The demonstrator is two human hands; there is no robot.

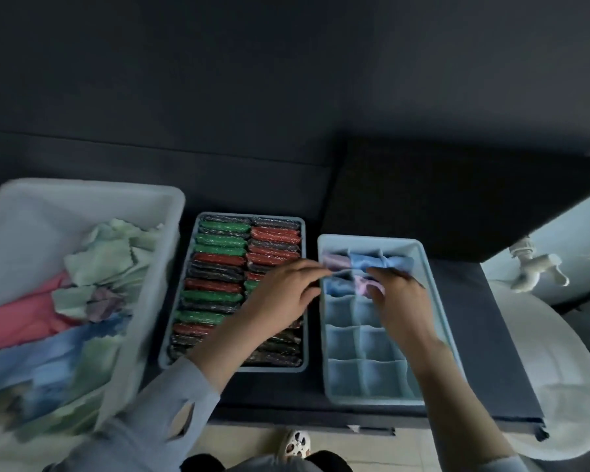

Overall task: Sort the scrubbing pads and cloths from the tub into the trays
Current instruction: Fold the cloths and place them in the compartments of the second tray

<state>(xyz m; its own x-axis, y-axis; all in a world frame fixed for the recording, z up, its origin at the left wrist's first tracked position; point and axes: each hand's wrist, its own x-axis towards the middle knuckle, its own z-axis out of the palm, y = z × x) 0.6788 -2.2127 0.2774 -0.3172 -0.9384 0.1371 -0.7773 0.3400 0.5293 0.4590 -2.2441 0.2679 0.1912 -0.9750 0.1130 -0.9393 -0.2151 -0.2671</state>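
A white tub (171, 212) at the left holds loose green, pink, blue and purple cloths (99, 264). The middle tray (303, 335) is packed with green, red and dark scrubbing pads (218, 264). The light blue divided tray (433, 284) at the right has folded cloths in its far cells. A blue cloth (372, 262) lies across the far cells. My left hand (283, 294) pinches its left end at the tray's edge. My right hand (399, 298) holds a pink-purple cloth (363, 284) and presses into a cell in the second row.
A dark table top carries the tub and both trays. A white tap (539, 267) and a white basin (559, 369) stand at the right. My shoe (295, 444) shows on the tiled floor below the table edge. The near cells of the divided tray hold nothing.
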